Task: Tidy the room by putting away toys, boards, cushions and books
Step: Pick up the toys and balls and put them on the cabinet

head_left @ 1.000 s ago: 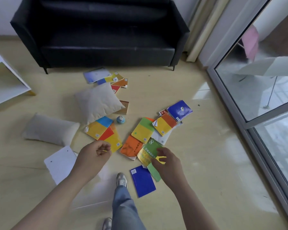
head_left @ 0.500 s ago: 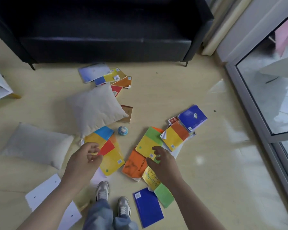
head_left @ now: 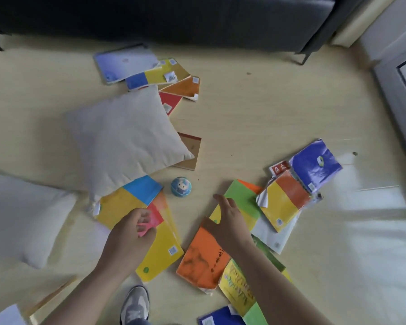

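left hand [head_left: 129, 235]: fingers curled, pinching the near corner of the red book [head_left: 157, 213]
red book: under the left fingertips, lying on top of a yellow book [head_left: 164, 249] and overlapping a yellow and blue book [head_left: 124, 202] just beyond the knuckles
right hand [head_left: 230, 222]: relaxed and flat, fingers straight and spread, grasping nothing; it lies over the green and yellow book [head_left: 243, 199], and whether it presses on it cannot be told
orange book [head_left: 202, 256]: under the right thumb and wrist, on the side toward the left hand
ball [head_left: 181, 186]: on the floor [head_left: 256, 109] beyond both hands, between them and apart from each
big cushion [head_left: 124, 134]: beyond the left hand, its corners lying over the yellow and blue book and a brown book [head_left: 192, 151]
second cushion [head_left: 26, 219]: out to the left of the left hand, well apart
yellow and orange book [head_left: 284, 202]: just right of the right hand's fingers, with a blue book [head_left: 314, 165] farther out beyond it
far pile of books [head_left: 150, 73]: well beyond both hands, in front of the black sofa [head_left: 174, 17]
shoe [head_left: 135, 303]: near the left forearm, on the floor
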A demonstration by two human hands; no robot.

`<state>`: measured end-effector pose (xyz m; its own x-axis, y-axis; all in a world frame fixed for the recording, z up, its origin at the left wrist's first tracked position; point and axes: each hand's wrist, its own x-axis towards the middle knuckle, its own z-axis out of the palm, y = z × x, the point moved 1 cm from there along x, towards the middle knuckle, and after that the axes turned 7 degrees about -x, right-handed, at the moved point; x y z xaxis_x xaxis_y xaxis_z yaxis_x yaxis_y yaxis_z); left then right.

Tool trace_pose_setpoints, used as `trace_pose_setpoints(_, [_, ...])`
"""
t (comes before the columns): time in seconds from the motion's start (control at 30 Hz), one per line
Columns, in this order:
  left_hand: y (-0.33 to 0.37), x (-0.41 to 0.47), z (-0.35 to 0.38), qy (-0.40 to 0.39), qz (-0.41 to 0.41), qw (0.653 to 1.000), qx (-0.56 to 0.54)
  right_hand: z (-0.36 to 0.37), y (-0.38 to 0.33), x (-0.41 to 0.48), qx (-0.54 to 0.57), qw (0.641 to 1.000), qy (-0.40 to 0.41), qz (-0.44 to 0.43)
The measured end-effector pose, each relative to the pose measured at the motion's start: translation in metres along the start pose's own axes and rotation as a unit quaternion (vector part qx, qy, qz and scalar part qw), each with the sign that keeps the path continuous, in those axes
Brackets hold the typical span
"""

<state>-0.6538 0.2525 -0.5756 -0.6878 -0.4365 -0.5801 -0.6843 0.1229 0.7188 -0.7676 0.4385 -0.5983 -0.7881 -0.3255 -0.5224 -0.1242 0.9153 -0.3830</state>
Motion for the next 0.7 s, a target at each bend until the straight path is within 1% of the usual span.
trace_pose_setpoints(0.23, [-0.095,0.096,0.032,0.018,-0.004,1.000,0.008,0.107,0.023,0.119,0.004,1.000,0.002,0.005])
trace_pose_setpoints(0.37, [-0.139,0.143,0.048,0.015,0.002,1.000,0.023,0.159,0.036,0.172,0.002,1.000,0.012,0.011])
trace_pose_setpoints(0.47, [-0.162,0.171,0.054,0.013,0.003,0.999,0.029,0.188,0.043,0.204,0.010,1.000,0.023,0.017])
trace_pose_setpoints(0.7, [-0.205,0.230,0.067,0.039,0.032,0.998,0.042,0.248,0.052,0.261,0.057,0.996,0.073,-0.008])
